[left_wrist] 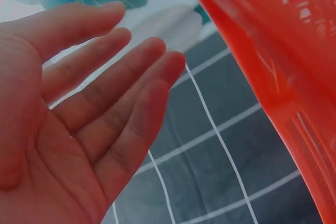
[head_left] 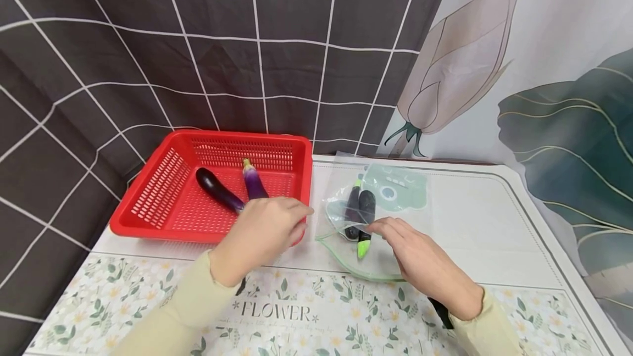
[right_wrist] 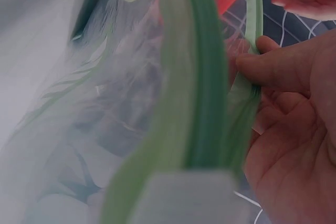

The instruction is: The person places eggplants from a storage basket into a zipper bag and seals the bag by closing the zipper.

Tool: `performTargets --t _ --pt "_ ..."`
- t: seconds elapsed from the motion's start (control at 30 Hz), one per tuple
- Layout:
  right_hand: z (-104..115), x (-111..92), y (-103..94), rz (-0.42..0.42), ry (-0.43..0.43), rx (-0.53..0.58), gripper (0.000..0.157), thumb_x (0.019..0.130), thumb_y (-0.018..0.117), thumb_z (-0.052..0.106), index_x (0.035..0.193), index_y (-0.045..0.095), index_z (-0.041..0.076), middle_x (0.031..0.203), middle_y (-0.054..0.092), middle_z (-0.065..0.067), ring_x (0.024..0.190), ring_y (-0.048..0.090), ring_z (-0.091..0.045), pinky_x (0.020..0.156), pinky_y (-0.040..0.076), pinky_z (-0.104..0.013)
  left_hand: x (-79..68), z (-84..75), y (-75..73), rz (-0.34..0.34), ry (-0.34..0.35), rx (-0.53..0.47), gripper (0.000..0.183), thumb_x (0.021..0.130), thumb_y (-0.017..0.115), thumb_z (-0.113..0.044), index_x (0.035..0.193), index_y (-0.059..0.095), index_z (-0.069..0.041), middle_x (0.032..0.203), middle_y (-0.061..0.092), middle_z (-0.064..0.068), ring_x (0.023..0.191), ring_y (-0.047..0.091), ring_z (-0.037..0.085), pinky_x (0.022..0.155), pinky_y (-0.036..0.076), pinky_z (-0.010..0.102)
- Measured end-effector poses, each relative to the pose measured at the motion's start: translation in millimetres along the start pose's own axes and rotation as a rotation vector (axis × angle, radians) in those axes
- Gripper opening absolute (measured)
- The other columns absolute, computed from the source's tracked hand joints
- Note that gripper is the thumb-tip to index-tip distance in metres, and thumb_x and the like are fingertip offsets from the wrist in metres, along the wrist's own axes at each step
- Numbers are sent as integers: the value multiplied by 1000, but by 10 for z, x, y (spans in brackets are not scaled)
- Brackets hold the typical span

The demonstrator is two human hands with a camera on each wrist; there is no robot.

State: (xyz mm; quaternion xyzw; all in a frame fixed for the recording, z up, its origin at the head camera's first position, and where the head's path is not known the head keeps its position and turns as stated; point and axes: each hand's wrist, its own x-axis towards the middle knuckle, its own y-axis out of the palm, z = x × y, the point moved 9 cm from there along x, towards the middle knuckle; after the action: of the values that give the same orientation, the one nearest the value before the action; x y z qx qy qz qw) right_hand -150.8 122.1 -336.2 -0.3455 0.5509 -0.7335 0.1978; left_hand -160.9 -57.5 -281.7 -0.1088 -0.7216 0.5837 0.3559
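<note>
Lying just right of centre in the head view, a clear plastic bag with a teal print [head_left: 393, 206] is enclosing two dark, elongated vegetables with bright green ends [head_left: 366, 207]; folds and glare are blurring their outlines. The right hand [head_left: 415, 251] is covering part of the bag's mouth there, while the right wrist view is showing thumb and fingers pinching its green plastic strip [right_wrist: 207, 77], whose nearer stretch is blurring. Left of centre, the left hand [head_left: 264, 229] is hiding the front right part of a red perforated plastic basket [head_left: 242, 153] and the lower end of a purple eggplant with a pale stalk [head_left: 254, 183]; a glossy blackish-purple eggplant [head_left: 217, 188] is lying beside it. The left wrist view is revealing loosely extended fingers, thumb standing apart, palm bare. Pale yellow sleeves [head_left: 193, 301] are running off the bottom edge.
</note>
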Motion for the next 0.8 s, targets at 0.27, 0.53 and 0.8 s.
performTargets --t 0.27,0.53,0.8 --pt "3 3 -14 5 -5 2 69 70 51 -26 126 50 15 122 52 3 115 49 -13 89 46 -31 -24 395 -31 62 -143 56 29 76 73 -22 104 70 -17 93 69 0 75 66 16 53 52 33" --pt "3 7 -7 10 -4 -3 70 69 52 -25 127 50 15 123 52 3 115 49 -12 87 47 -31 -72 704 -9 115 -228 85 29 75 74 -18 104 71 -16 88 68 2 69 65 21 50 51 37" --pt "-3 15 -7 19 5 -5 72 68 53 -26 127 50 15 122 52 3 115 49 -12 88 46 -31 -83 903 29 167 -266 87 37 73 78 -18 109 69 -12 96 67 9 76 66 26 53 53 40"
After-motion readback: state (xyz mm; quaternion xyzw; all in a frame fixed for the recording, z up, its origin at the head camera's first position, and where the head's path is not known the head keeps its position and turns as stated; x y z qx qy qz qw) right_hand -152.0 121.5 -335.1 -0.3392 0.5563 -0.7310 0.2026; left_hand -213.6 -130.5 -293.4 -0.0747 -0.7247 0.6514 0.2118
